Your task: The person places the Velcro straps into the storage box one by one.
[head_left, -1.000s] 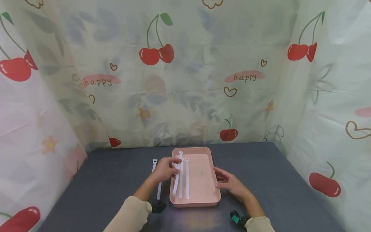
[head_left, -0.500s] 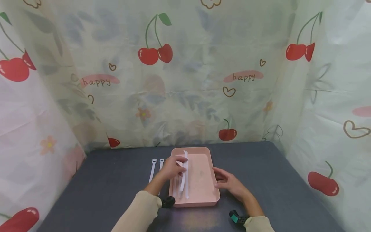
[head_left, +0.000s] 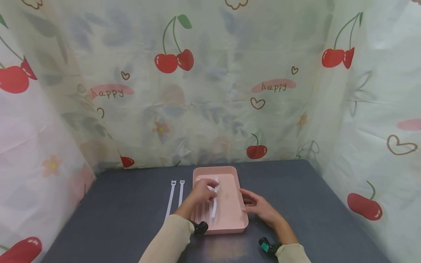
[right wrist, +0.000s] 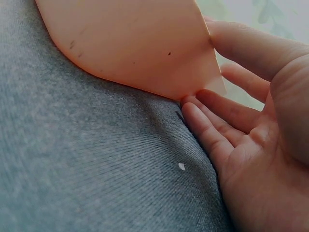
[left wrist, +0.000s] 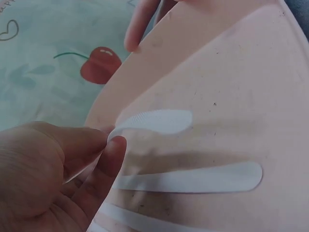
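Observation:
My left hand (head_left: 202,191) is over the pink tray (head_left: 230,219), thumb and fingertips pinching a white hook-and-loop cable tie (left wrist: 164,122). Its rounded free end bends away from the fingers, a little above the tray floor. Below it lies another white cable tie (left wrist: 212,179), flat on that floor, with more ties partly hidden beside it. My right hand (head_left: 260,206) touches the tray's right side from outside. In the right wrist view its fingers (right wrist: 207,125) rest lightly against the wall, with the thumb (right wrist: 251,46) near the rim.
Two white cable ties, an outer one (head_left: 170,199) and an inner one (head_left: 181,191), lie on the dark tabletop (head_left: 131,212) left of the tray, partly behind the left arm. A cherry-printed curtain (head_left: 210,109) surrounds the table at back and sides.
My left hand has moved rightward over the tray with the pinched cable tie. The two ties on the table have come out more from behind it. My right hand stays at the tray's side.

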`<act>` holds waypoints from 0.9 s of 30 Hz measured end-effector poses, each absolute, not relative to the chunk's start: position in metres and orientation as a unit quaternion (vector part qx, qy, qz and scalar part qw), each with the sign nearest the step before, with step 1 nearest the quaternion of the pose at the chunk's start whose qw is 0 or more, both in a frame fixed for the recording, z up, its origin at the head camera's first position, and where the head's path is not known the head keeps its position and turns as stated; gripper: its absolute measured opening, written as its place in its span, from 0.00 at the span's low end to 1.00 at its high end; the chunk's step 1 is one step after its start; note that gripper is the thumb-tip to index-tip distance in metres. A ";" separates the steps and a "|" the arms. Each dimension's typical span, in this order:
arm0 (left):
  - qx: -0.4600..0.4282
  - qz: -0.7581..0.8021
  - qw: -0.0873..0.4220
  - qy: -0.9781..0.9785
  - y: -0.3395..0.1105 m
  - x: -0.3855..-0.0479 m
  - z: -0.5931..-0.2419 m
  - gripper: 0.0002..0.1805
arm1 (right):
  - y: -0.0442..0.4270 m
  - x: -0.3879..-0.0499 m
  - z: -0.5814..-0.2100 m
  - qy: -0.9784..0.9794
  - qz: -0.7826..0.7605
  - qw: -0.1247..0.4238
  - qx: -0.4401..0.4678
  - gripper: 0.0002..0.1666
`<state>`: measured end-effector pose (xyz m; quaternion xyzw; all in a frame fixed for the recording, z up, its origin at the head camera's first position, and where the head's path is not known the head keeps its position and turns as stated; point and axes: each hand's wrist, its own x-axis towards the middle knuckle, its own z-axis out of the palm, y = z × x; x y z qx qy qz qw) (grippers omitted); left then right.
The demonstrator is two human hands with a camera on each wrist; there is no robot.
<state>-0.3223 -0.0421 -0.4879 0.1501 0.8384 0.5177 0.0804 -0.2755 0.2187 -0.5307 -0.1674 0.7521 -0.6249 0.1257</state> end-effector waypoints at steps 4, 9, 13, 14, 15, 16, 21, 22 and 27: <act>0.145 0.507 0.078 0.846 -0.036 -0.322 -0.489 0.22 | 0.219 -0.276 -0.531 0.748 -0.627 0.126 -0.176 0.43; 0.137 0.502 0.074 0.850 -0.030 -0.320 -0.490 0.21 | 0.220 -0.276 -0.531 0.742 -0.632 0.126 -0.185 0.42; 0.133 0.505 0.078 0.849 -0.026 -0.319 -0.492 0.20 | 0.220 -0.275 -0.531 0.738 -0.635 0.126 -0.189 0.42; 0.134 0.505 0.077 0.849 -0.026 -0.318 -0.493 0.20 | 0.220 -0.275 -0.531 0.735 -0.637 0.126 -0.192 0.42; 0.134 0.504 0.077 0.850 -0.025 -0.318 -0.494 0.20 | 0.220 -0.275 -0.531 0.735 -0.638 0.126 -0.193 0.42; 0.134 0.498 0.076 0.854 -0.024 -0.318 -0.495 0.20 | 0.220 -0.275 -0.531 0.734 -0.639 0.126 -0.195 0.42; 0.142 0.450 0.053 0.880 -0.021 -0.320 -0.499 0.20 | 0.219 -0.275 -0.532 0.736 -0.637 0.127 -0.192 0.42; 0.142 0.440 0.047 0.886 -0.020 -0.321 -0.500 0.19 | 0.220 -0.275 -0.532 0.737 -0.636 0.126 -0.191 0.42; 0.128 0.412 0.025 0.902 -0.017 -0.319 -0.498 0.19 | 0.221 -0.276 -0.532 0.741 -0.633 0.125 -0.187 0.42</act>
